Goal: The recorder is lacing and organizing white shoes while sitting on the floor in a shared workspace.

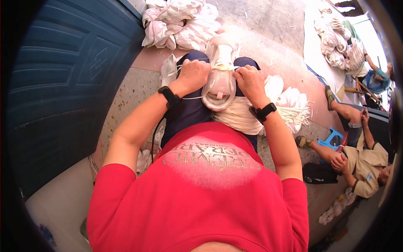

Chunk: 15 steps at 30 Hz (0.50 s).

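A pale pink and white sneaker rests between my knees, its toe pointing away from me and its heel opening toward my belly. White shoelace crosses the upper part of its tongue. My left hand is closed on a length of the lace at the shoe's left side, and a loose strand hangs below it. At the right side, my right hand pinches the lace between thumb and fingers. Both fists lie close to the shoe at about the same height. The fingertips are partly hidden.
Beyond my knees lies a heap of pale shoes. More white shoes and a bundle of laces are beside my right knee. A dark blue panelled door stands at left. Another person sits at right, near a blue stool.
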Each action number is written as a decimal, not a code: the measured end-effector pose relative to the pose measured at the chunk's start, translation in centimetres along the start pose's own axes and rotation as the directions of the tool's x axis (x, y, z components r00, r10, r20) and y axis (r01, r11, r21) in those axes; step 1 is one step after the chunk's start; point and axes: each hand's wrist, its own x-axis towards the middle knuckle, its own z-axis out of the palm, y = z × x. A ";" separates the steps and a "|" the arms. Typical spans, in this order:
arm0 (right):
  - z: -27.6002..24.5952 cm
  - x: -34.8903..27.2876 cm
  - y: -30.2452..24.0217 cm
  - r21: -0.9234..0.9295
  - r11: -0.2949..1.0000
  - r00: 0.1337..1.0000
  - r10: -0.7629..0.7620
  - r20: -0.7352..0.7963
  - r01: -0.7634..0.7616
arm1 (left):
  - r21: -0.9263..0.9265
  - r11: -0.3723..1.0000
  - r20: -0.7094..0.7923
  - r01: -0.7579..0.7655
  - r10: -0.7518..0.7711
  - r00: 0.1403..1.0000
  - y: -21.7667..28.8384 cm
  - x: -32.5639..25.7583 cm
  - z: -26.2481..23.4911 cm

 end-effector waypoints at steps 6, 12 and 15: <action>0.2 -0.2 -0.3 -0.085 0.995 0.999 -0.045 -0.013 0.044 | 0.269 0.947 0.069 -0.173 0.161 0.985 1.4 0.5 -0.6; -1.0 -0.7 -1.6 -0.232 0.969 0.996 -0.088 0.005 0.087 | 0.246 0.967 -0.186 0.061 -0.014 0.982 3.1 -1.2 -1.4; -1.3 -0.9 -2.3 -0.269 0.960 0.997 -0.060 0.057 0.073 | 0.286 0.958 -0.102 0.040 -0.011 0.995 4.2 -1.7 -1.6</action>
